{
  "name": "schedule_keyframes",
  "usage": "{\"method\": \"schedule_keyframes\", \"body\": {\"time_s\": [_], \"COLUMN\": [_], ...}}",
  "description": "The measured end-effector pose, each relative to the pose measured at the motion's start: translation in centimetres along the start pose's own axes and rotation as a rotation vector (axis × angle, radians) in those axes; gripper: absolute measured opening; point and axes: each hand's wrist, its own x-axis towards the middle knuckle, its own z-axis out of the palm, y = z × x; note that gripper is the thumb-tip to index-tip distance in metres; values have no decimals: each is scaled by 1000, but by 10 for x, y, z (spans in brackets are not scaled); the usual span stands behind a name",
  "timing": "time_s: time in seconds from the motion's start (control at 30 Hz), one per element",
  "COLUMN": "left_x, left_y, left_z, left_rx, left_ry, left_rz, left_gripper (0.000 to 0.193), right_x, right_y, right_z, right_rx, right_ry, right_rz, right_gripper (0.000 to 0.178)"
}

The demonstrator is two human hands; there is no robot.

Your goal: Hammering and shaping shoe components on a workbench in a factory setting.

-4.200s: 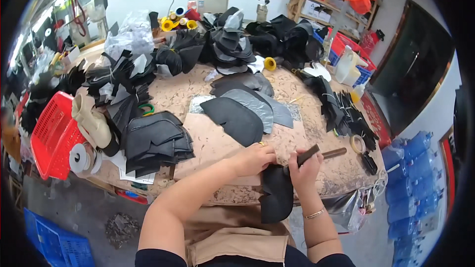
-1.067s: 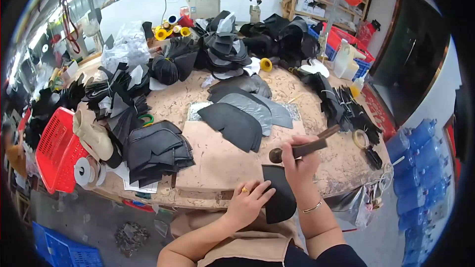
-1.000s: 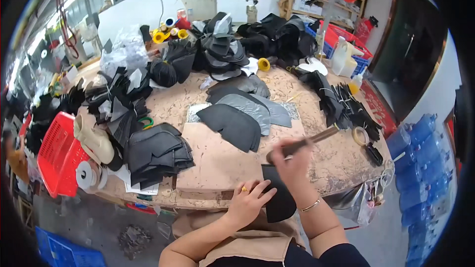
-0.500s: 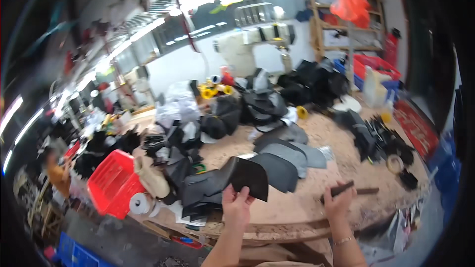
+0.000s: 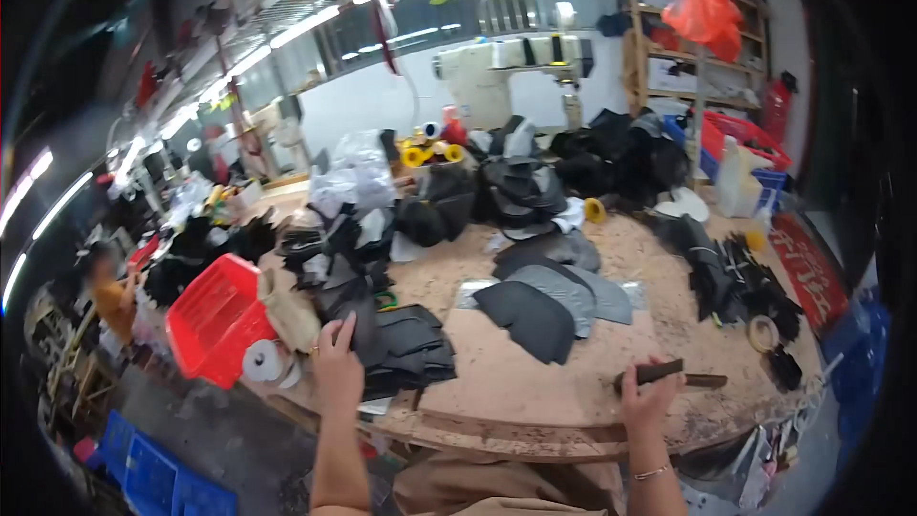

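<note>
At the left part of the worktable, my left hand [image 5: 336,352] has its fingertips closed on the edge of a dark fabric piece [image 5: 344,300], partly hidden among others. Beside it lies a stack of dark grey cut pieces [image 5: 411,346]. My right hand [image 5: 651,396] rests low over the table's right side, fingers wrapped round a short dark stick-like tool [image 5: 659,370] whose exact kind I cannot make out. A dark brown strip [image 5: 707,381] reaches out just right of that hand. Between my hands, curved black and grey pieces [image 5: 527,321] lie fanned out on a pale board [image 5: 497,382].
A red basket [image 5: 212,320] and a white roll [image 5: 266,363] sit at the left edge. Black pieces [image 5: 521,191] are heaped at the back, before a sewing machine [image 5: 497,76]. Dark bundles [image 5: 695,253] and a tape ring [image 5: 762,334] lie right. Another person [image 5: 113,301] is far left.
My left hand has moved left from the middle with the dark piece it was holding up, over to the stacked pieces. My right hand still grips the dark tool. The view has shifted slightly.
</note>
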Motion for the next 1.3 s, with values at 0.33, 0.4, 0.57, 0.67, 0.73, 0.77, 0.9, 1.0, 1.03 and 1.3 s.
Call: {"method": "schedule_keyframes", "body": {"time_s": [0.33, 0.4, 0.57, 0.67, 0.73, 0.77, 0.9, 1.0, 1.03, 1.3], "left_x": [-4, 7, 46, 52, 61, 70, 80, 44, 16, -109], "left_y": [139, 162, 195, 184, 176, 174, 191, 177, 176, 162], "left_z": [114, 154, 161, 161, 144, 134, 34, 27, 30, 86], "left_rx": [-430, -457, -172, -189, -219, -426, -949, -1201, -1209, -532], "left_ry": [-490, -487, -898, -835, -502, -418, -303, -640, -792, -534], "left_rz": [665, 719, 921, 930, 1080, 1009, 369, 112, 7, 746], "left_gripper": [50, 49, 50, 27, 9, 15, 33, 41, 44, 32], "right_x": [-1, 1, 1, 0, 2, 3, 2, -1, 1, 5], "right_y": [2, -2, -7, -7, -4, -3, -2, 3, 2, -7], "right_z": [0, -2, -2, -1, -2, -4, -6, -8, -7, -9], "right_rx": [15, 20, 40, 71, 76, 35, 79, 103, 111, 66], "right_ry": [12, 26, 19, 5, -11, -22, -5, -14, -14, -3], "right_rz": [-48, -50, -40, -19, -14, -60, -34, -36, -44, -81], "right_gripper": [33, 32, 31, 30, 30, 29, 28, 28, 28, 24]}}
